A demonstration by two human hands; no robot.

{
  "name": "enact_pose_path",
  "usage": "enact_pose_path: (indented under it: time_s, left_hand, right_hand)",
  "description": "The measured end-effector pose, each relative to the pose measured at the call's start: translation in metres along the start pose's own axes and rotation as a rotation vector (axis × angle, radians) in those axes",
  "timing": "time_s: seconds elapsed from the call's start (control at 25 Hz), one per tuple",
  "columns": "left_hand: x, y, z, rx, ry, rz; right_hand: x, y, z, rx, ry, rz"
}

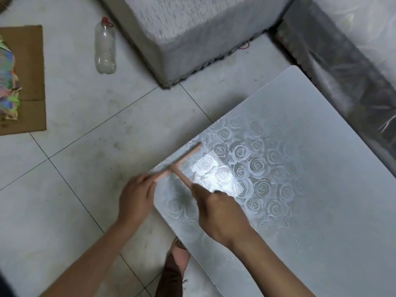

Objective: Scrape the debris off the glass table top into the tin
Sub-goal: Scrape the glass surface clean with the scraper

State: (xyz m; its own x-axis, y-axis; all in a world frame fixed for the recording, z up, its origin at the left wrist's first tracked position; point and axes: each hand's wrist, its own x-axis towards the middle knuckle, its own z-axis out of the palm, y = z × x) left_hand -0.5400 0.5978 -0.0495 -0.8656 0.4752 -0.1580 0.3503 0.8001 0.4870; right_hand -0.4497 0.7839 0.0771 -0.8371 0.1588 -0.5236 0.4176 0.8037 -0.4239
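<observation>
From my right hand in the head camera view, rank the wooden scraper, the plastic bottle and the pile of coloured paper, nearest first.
1. wooden scraper: gripped in the right hand, at the table edge.
2. plastic bottle: on the floor, up and left.
3. pile of coloured paper: on the cardboard, far left edge of view.

Home, likely a living-room corner. Pale tiled floor (85,146), scuffed. Grey upholstered sofa (192,39) beside a low rose-patterned glass table top (310,168). Plastic bottle (105,48) and flattened cardboard (30,61) lie on the floor.
</observation>
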Motion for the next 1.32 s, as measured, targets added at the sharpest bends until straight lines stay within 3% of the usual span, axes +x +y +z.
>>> enact_pose_path:
  time_s: [0.12,0.36,0.56,0.76,0.96,1.12,1.2,1.32]
  left_hand:
    - [0.001,-0.014,0.006,-0.037,-0.044,-0.028]
    - [-0.063,0.046,0.038,-0.237,-0.262,0.072]
    - [-0.014,0.015,0.015,-0.119,-0.004,0.063]
    - [-0.026,0.031,0.041,-0.062,-0.012,0.055]
    - [-0.082,0.084,0.062,-0.275,-0.157,0.131]
    - [-0.019,0.034,0.022,-0.130,0.008,0.081]
    - [0.014,-0.003,0.000,-0.042,0.074,0.028]
    - [0.029,-0.016,0.000,-0.087,-0.041,-0.025]
  right_hand:
    - [0.009,-0.006,0.012,-0.069,-0.012,0.005]
    - [-0.079,0.029,0.009,-0.177,-0.036,0.159]
    - [-0.022,0.001,-0.009,-0.123,0.050,0.037]
    - [-0.033,0.016,0.007,-0.145,-0.040,0.109]
    - [-0.096,0.044,-0.007,-0.213,-0.105,0.190]
    - [-0.026,0.007,-0.028,-0.194,0.011,0.016]
    - [0.018,-0.014,-0.028,-0.183,-0.014,-0.017]
    - [0.045,-0.022,-0.024,-0.218,-0.071,-0.006]
